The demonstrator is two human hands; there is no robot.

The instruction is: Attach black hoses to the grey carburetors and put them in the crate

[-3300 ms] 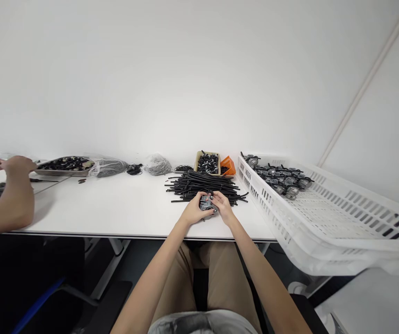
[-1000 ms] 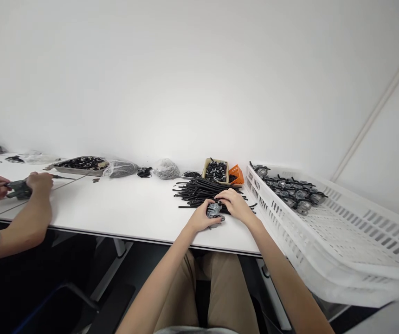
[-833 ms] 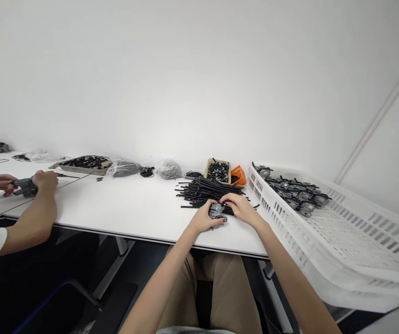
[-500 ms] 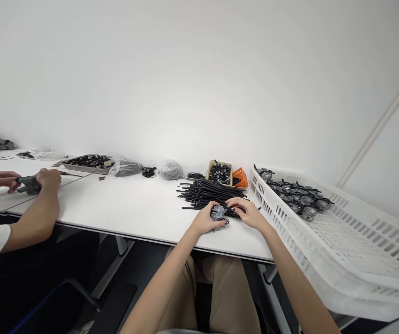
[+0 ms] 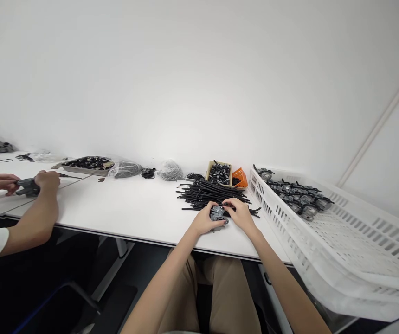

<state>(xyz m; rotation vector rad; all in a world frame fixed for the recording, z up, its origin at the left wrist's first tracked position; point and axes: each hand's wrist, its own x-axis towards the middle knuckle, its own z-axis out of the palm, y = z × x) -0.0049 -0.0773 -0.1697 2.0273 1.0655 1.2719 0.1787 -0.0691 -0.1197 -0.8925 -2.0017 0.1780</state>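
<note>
A small grey moulded housing (image 5: 216, 213) with a round opening is held just above the white table (image 5: 133, 204), near its front edge. My left hand (image 5: 204, 220) grips the housing from the left, thumb along its near side. At the housing's upper right, my right hand (image 5: 237, 212) has thumb and fingertips pinched together. Whatever lies between those fingertips is too small to make out. Right behind both hands is a heap of black rubber tubes (image 5: 206, 191).
A white slatted crate (image 5: 272, 204) on the right contains several grey housings (image 5: 299, 197) with black tubes. Behind the heap stand a beige bin (image 5: 207, 172) and an orange basket (image 5: 241, 176). Leftward are net-like bundles (image 5: 170, 170), a metal tray (image 5: 81, 170) and a co-worker's hands (image 5: 46, 181).
My right hand has moved left, closing its fingertips against the housing. My left hand and the housing stay nearly where they were.
</note>
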